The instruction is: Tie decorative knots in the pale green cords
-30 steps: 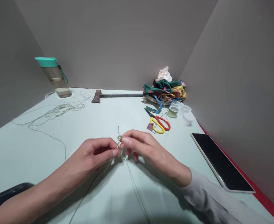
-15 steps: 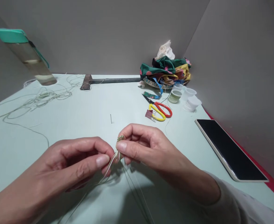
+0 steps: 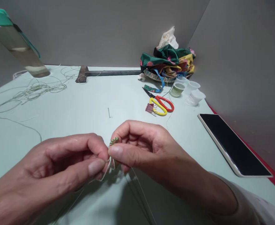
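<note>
On the pale green table (image 3: 85,103), you kept one fabric heap (image 3: 167,61), one tablet (image 3: 234,145), three clear plastic cups (image 3: 192,86), one spool of green cord (image 3: 177,90), one pair of scissors (image 3: 166,105) and one binder clip (image 3: 149,108) to the far right, with one cord tangle (image 3: 34,90) far left, away from your working area. Your left hand (image 3: 57,159) and right hand (image 3: 151,150) were together near the centre, their fingertips clamped on the green knotted cord piece (image 3: 114,141), apparently to steady it for close work.
</note>
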Available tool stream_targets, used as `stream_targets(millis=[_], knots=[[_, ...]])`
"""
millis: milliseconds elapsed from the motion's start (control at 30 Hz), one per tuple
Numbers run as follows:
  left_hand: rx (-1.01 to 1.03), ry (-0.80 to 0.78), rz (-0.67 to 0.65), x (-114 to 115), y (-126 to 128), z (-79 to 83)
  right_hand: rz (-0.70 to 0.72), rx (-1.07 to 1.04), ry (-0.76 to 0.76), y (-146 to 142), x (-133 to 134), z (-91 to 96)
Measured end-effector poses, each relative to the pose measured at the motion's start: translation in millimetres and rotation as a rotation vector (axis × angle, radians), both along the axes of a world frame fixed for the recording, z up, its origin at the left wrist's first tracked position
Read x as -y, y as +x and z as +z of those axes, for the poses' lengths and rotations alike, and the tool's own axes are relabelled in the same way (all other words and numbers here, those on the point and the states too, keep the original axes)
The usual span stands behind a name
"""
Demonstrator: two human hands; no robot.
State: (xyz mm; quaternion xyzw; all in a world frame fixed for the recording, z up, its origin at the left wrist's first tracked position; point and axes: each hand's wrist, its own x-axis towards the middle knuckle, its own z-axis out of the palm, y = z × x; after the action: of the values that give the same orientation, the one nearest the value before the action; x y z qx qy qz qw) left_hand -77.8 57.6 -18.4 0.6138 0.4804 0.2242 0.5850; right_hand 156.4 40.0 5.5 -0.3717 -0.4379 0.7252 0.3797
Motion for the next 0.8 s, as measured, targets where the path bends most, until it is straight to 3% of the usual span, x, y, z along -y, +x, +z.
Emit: stream_targets(millis=[200,500,800], knots=[[0.044,-0.114,0.002,3.5,-10.4,-4.8,-0.021,-0.032,-0.015,-0.8,1.2,2.4],[0.089,-0.257,-0.026,0.5,-4.1,-4.9,-0.030,-0.046,-0.049,-3.4,-1.0,3.4],[0.106,-0.218,0.045,3.6,-9.2,-6.8,-0.031,-0.027,-0.018,-1.5,-0.3,-1.8]])
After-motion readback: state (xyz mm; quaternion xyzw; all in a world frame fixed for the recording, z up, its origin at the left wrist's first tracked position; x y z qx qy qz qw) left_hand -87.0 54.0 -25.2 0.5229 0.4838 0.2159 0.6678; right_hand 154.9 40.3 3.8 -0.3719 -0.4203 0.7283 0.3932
